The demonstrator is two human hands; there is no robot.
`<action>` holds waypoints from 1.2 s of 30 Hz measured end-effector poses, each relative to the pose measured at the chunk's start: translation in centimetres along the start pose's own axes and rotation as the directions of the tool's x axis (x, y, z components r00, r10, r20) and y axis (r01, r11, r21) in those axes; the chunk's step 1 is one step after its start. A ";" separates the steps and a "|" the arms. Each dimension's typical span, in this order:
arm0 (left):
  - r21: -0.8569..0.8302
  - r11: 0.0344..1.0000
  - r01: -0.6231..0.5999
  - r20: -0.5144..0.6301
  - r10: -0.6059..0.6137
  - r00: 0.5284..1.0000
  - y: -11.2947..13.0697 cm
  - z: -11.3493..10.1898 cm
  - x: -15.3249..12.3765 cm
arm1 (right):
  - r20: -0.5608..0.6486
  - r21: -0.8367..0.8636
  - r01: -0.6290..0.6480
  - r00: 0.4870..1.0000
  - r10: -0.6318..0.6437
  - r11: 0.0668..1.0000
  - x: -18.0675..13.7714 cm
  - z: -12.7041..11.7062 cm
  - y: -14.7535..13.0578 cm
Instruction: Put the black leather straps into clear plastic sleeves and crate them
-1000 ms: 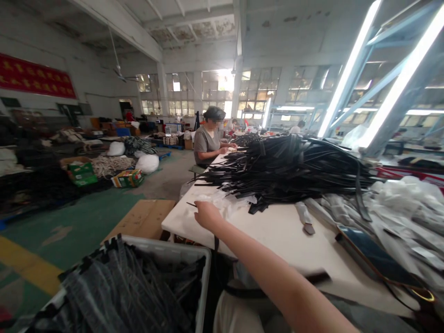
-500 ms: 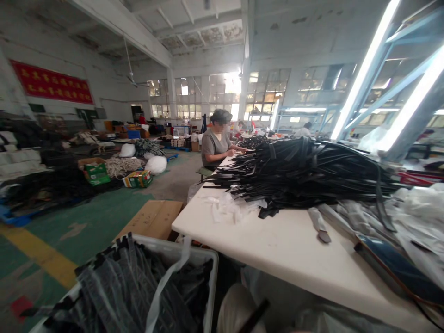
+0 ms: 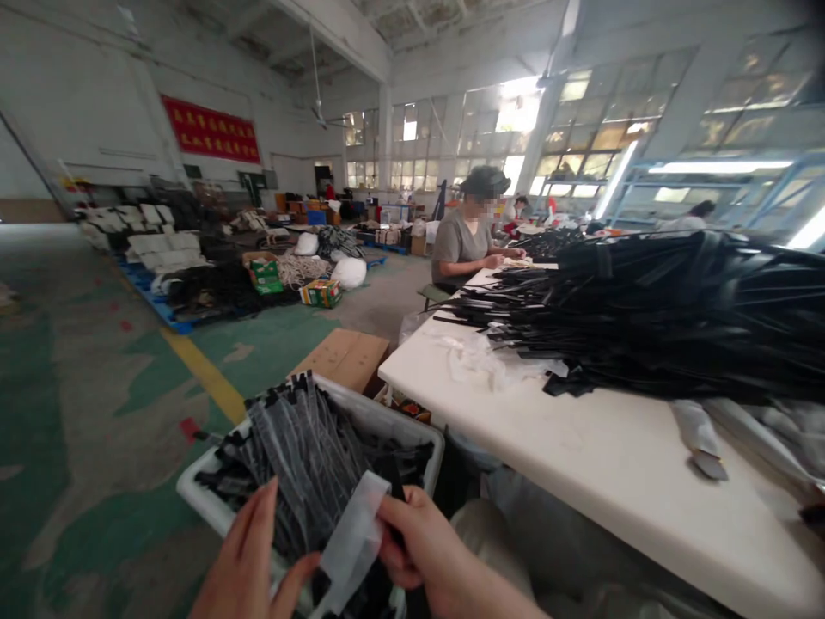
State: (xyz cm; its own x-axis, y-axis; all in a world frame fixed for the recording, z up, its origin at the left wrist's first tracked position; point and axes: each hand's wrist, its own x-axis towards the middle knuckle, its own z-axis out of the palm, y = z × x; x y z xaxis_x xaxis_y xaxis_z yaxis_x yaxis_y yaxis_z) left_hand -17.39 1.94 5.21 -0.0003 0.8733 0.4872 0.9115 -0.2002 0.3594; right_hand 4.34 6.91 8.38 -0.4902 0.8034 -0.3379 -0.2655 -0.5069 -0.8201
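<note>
Above the crate, my right hand [image 3: 429, 542] pinches the end of a translucent plastic sleeve [image 3: 357, 533]. A dark strap [image 3: 394, 477] passes by the same fingers, partly hidden behind them. My left hand [image 3: 248, 559] is open, its fingers stretched up and its thumb spread toward the sleeve's left edge; whether the thumb touches it I cannot tell. Below both hands, a white plastic crate [image 3: 216, 507] holds many black straps [image 3: 302, 447] in clear sleeves, lying lengthwise in a heap.
To the right stands a white table [image 3: 580, 456] with a large pile of black straps [image 3: 676, 318] and loose plastic film [image 3: 490, 357]. A cardboard box [image 3: 345, 357] sits beyond the crate. A co-worker [image 3: 467, 232] sits at the table's far side.
The view has swung left and down. Both my hands have come into sight over the crate, the right one with the plastic sleeve.
</note>
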 end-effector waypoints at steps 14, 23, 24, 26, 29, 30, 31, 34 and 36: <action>-0.786 0.618 0.028 0.080 0.057 0.995 4.6 -0.2 1.6 | 0.102 -0.236 -0.142 0.980 0.170 0.961 0.2 0.0 2.0; -0.851 0.159 0.501 0.401 -0.419 0.815 5.3 1.1 2.5 | 0.281 -0.728 0.251 0.958 -0.057 0.638 -1.3 -2.4 0.4; -0.807 0.265 0.528 0.400 -0.413 0.818 5.0 1.1 2.6 | 0.279 -0.747 0.307 0.950 -0.141 0.590 -1.5 -2.9 -0.3; -0.705 0.515 0.488 0.350 -0.346 0.871 4.4 0.8 2.9 | 0.248 -0.774 0.363 0.928 -0.280 0.519 -1.8 -3.5 -1.8; -0.630 0.699 0.338 0.275 -0.207 0.939 4.2 0.4 3.5 | 0.241 -0.848 0.381 0.896 -0.373 0.368 -1.8 -3.6 -4.7; -0.633 0.709 0.313 0.259 -0.187 0.948 4.2 0.4 3.7 | 0.260 -0.871 0.379 0.895 -0.361 0.311 -1.7 -3.4 -5.7; -0.636 0.709 0.305 0.250 -0.184 0.951 4.3 0.4 3.9 | 0.293 -0.888 0.384 0.897 -0.331 0.254 -1.7 -3.1 -6.7; -0.629 0.693 0.353 0.252 -0.248 0.935 4.5 0.4 4.1 | 0.393 -0.895 0.431 0.884 -0.252 0.113 -1.7 -2.1 -9.1; -0.628 0.671 0.395 0.263 -0.294 0.919 4.6 0.5 4.2 | 0.423 -0.901 0.435 0.876 -0.230 0.001 -1.7 -1.5 -9.9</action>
State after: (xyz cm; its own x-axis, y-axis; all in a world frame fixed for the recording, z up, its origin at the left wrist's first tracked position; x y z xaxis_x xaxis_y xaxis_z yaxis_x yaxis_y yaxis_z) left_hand -13.01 4.89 8.55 -0.1605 0.9781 0.1323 0.3532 -0.0683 0.9330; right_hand 9.05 11.08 16.39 -0.7194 0.6890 0.0879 0.5343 0.6298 -0.5638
